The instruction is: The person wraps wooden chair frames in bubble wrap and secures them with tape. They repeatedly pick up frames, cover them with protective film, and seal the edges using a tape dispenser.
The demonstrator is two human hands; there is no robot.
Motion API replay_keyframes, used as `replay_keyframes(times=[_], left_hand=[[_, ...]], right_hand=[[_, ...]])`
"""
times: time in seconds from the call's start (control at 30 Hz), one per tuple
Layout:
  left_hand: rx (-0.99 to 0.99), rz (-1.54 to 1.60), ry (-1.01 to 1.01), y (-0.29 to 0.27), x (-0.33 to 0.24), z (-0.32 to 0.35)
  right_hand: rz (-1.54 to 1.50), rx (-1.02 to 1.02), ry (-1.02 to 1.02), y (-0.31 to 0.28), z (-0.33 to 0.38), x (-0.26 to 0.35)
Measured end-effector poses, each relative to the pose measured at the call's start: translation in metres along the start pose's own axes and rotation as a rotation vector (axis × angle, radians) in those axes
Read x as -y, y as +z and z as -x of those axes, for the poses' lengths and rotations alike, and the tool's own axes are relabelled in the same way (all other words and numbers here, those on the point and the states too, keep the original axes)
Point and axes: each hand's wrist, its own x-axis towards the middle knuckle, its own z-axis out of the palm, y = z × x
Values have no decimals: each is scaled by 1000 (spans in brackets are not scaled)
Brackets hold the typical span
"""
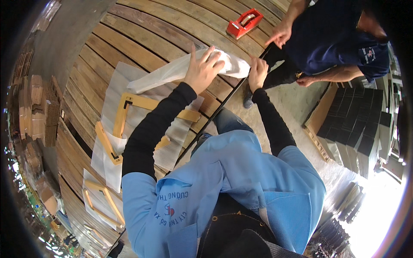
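A long bundle wrapped in white foam sheet (165, 74) lies slantwise across the slatted wooden table. My left hand (203, 69) rests on top of its right part, fingers spread and pressing on the wrapping. Just past the bundle's right end, at the table edge, my right hand (258, 72) is closed with fingers curled; what it pinches is hidden. Beneath my left forearm, wooden frame pieces with black corner brackets (121, 112) lie on flat white foam sheets (112, 84).
A red tape dispenser (245, 23) sits on the table beyond the bundle. At the right stands a co-worker in a dark shirt (322, 38), one hand (282, 34) pointing over the table edge. Dark stacked pieces (350, 120) stand on a pallet. More frame pieces (105, 200) lie lower left.
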Motion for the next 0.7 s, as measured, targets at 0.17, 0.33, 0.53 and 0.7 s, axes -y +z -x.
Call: replay_keyframes(times=[0.17,0.33,0.53,0.7], left_hand=[[-28,105,-84,4,-2,3],[-52,150,-110,8,-5,5],[-6,170,-142,5,5,4],[43,187,-132,3,11,-6]], right_hand=[[-635,-123,314,84,-158,-43],[-675,-37,853,161,-231,-93],[-841,-197,862,170,-200,-17],[-613,-181,809,161,-168,6]])
